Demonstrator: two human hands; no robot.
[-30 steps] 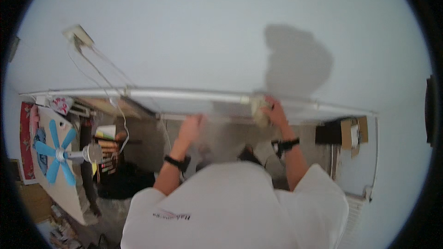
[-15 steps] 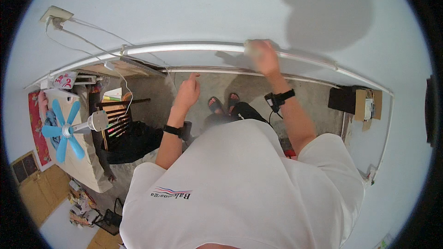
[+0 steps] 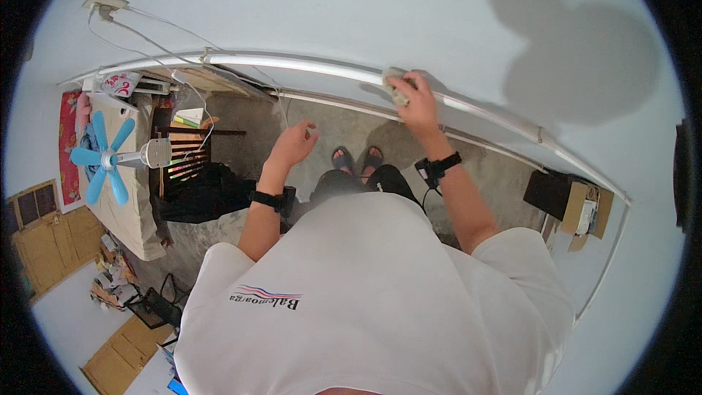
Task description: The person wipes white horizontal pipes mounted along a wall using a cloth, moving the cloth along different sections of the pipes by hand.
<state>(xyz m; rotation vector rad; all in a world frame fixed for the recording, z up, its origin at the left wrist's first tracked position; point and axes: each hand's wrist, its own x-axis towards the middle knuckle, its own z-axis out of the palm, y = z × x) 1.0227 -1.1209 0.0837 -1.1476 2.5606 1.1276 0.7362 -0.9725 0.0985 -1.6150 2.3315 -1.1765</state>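
Note:
A white pipe (image 3: 292, 65) runs across the pale wall in front of me. My right hand (image 3: 420, 102) is closed on a crumpled greenish-grey cloth (image 3: 395, 86), which rests against the pipe near its middle. Lower and to the left, my left hand (image 3: 294, 143) hangs in the air with nothing in it, its fingers loosely bent and apart. Both wrists carry black straps with small devices.
At left stand a blue-bladed fan (image 3: 108, 159), a covered table (image 3: 128, 208) and a wooden chair (image 3: 191, 148) with black fabric over it. Cords hang from a wall socket (image 3: 104, 3). An open cardboard box (image 3: 587, 211) sits at right.
My right hand with the cloth has shifted slightly along the pipe and is no longer blurred. My left hand has lowered a little, its extended finger now bent. The view has turned somewhat.

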